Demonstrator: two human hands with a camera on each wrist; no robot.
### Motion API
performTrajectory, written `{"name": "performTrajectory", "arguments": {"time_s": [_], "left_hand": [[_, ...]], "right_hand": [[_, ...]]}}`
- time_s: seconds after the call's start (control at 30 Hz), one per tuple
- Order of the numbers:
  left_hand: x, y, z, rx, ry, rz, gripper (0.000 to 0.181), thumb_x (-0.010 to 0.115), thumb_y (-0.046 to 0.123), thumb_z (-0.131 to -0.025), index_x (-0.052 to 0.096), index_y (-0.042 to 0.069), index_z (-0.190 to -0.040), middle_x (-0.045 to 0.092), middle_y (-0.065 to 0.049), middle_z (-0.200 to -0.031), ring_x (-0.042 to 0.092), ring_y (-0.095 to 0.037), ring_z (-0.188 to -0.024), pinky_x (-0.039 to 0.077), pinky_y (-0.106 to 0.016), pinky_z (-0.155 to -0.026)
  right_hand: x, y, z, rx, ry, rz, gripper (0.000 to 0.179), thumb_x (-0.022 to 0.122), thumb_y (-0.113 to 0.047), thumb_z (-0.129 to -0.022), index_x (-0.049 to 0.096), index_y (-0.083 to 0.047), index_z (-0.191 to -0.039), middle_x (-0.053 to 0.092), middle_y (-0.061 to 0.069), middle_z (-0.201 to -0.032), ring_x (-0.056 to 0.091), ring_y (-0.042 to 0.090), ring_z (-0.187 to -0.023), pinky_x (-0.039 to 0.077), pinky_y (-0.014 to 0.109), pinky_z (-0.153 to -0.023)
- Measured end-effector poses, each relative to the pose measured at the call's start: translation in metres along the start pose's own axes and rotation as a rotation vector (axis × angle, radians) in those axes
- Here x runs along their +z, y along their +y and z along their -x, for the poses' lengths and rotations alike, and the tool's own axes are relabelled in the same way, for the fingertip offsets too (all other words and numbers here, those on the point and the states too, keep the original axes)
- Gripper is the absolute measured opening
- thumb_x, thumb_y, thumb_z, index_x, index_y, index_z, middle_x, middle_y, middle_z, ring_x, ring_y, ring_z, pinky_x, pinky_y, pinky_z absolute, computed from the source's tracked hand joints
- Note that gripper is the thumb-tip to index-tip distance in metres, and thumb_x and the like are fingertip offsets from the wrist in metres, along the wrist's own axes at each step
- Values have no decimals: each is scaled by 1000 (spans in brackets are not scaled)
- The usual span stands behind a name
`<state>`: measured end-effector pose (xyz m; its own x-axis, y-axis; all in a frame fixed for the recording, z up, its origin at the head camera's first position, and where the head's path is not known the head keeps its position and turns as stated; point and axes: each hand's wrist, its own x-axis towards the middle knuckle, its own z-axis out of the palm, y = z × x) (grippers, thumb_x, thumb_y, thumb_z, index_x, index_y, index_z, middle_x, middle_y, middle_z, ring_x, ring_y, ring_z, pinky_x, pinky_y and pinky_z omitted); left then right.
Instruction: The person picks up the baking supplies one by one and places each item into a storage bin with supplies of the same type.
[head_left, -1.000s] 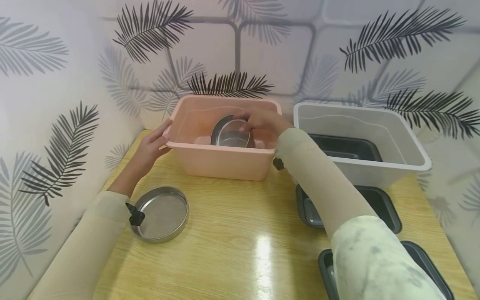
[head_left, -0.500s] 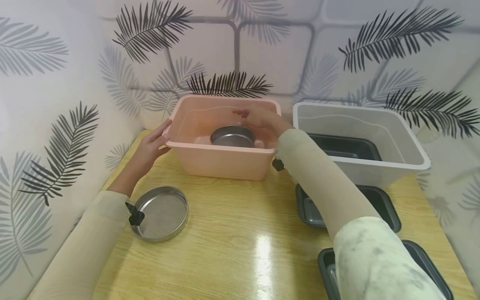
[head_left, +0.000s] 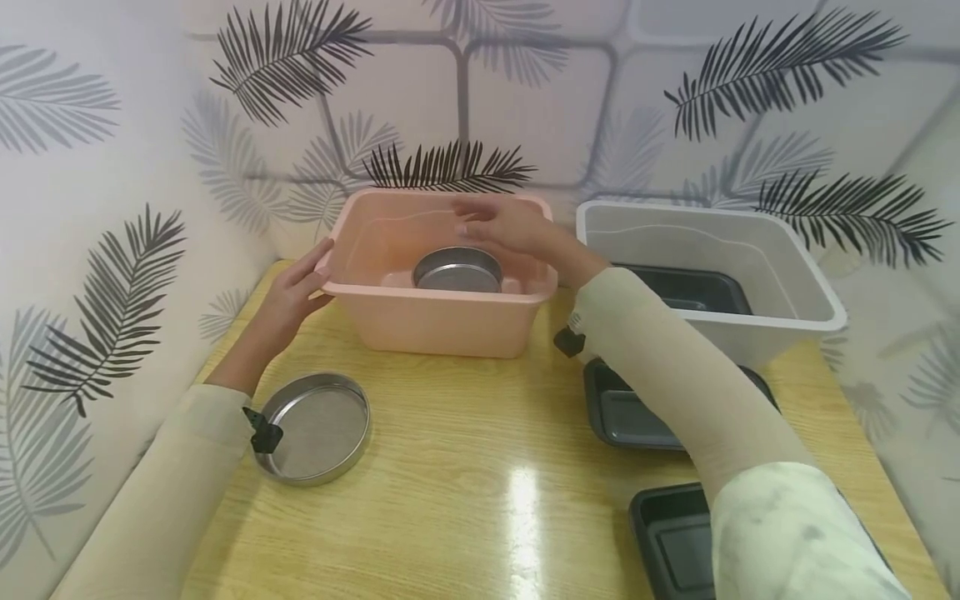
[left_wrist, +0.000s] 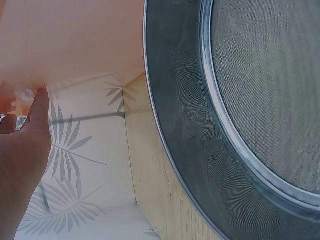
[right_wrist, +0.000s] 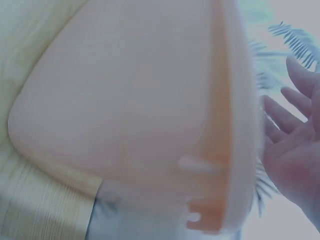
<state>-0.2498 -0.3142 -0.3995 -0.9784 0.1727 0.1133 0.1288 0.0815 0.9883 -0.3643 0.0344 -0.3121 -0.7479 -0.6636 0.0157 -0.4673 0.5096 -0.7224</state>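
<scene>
In the head view, a round metal sieve [head_left: 457, 272] lies inside the pink plastic bin [head_left: 435, 321], its lower part hidden by the bin's front wall. My right hand [head_left: 506, 227] hovers over the bin's right part, fingers spread and holding nothing; the right wrist view shows its palm beside the rim. My left hand [head_left: 288, 292] rests its fingers on the bin's left end, at the rim. A second metal sieve [head_left: 318, 429] sits on the table below my left wrist. Its mesh fills the right side of the left wrist view.
A whitish bin [head_left: 795, 329] stands to the right, with a dark loaf pan [head_left: 690, 289] inside. Two more dark pans, a nearer one [head_left: 682, 542] and a farther one [head_left: 637, 421], lie on the wooden table [head_left: 450, 467] under my right arm. Leaf-patterned walls close the back and sides.
A second ago my right hand held the sieve tilted in the pink bin. It let go, and the sieve lies flatter. The hand has risen toward the back rim. My left hand stays at the bin.
</scene>
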Motion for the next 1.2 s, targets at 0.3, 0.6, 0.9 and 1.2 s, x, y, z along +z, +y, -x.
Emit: {"name": "performTrajectory", "arguments": {"time_s": [0.3,0.6,0.9,1.2], "left_hand": [[-1,-1,1,-1,-3,-3,58,47,28,-108,25,20,-162,16,-10,-169,25,-38,-151,28,-52,-118],[-1,-1,1,6,-5,-10,58,47,28,-108,26,21,-161,16,-6,-170,26,-38,-151,26,-57,-119],[-1,1,1,16,-18,10,58,46,25,-109,24,18,-162,15,-7,-170,23,-38,-152,22,-60,-119],[1,1,0,16,-16,2,58,46,25,-109,24,18,-162,14,-4,-170,24,-39,-152,23,-59,-119]], "right_hand": [[13,-33,34,-43,112,-189,57,67,-30,-98,48,-20,-151,58,5,-146,57,18,-132,48,31,-109],[61,-50,63,-186,42,-196,55,66,-23,-99,49,-13,-150,61,5,-141,61,20,-126,48,33,-108],[125,-51,83,-157,-161,-222,54,61,-29,-102,46,-13,-152,52,3,-151,56,17,-131,45,40,-112],[180,-33,82,-39,-170,-307,57,66,-25,-99,47,-13,-151,50,8,-152,53,22,-135,49,29,-105]]}}
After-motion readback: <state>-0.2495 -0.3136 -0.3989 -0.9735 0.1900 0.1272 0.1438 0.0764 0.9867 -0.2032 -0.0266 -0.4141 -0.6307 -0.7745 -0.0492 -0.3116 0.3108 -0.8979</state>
